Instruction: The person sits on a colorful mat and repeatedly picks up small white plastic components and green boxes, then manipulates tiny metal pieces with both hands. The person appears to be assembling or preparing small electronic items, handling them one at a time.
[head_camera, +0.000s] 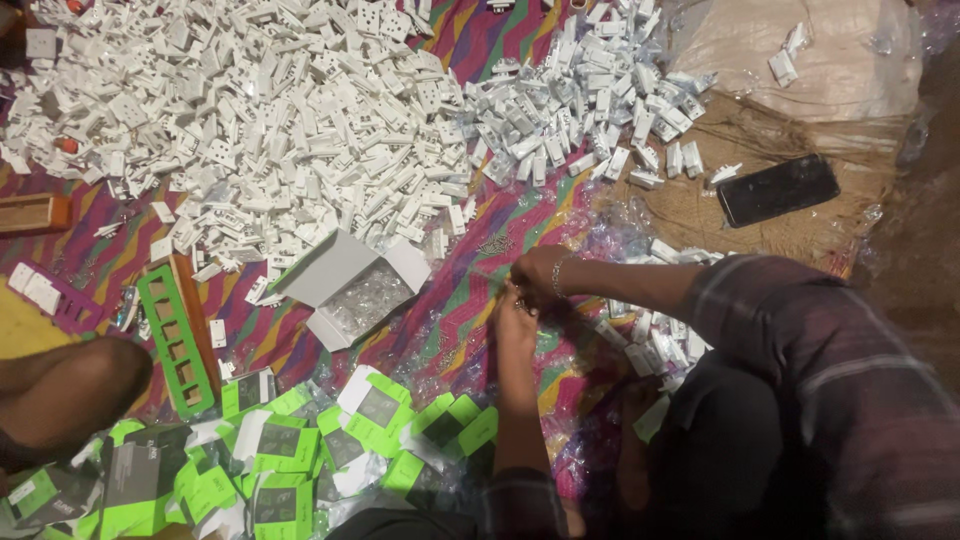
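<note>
A: Where are the hands?
B: Center frame. The left hand (514, 322) and right hand (537, 270) meet over the striped cloth (470, 290), pinching something too small to identify.
A: Nearby?
B: An open white box (345, 285) just left; white plastic parts (300, 120) heaped upper left.

You are bringing both hands together at the centre of the view. Your left hand (515, 325) is reaching forward, fingers curled in. Your right hand (537, 272), a thin bracelet at its wrist, is crossing in from the right, fingers pinched against the left fingertips.
</note>
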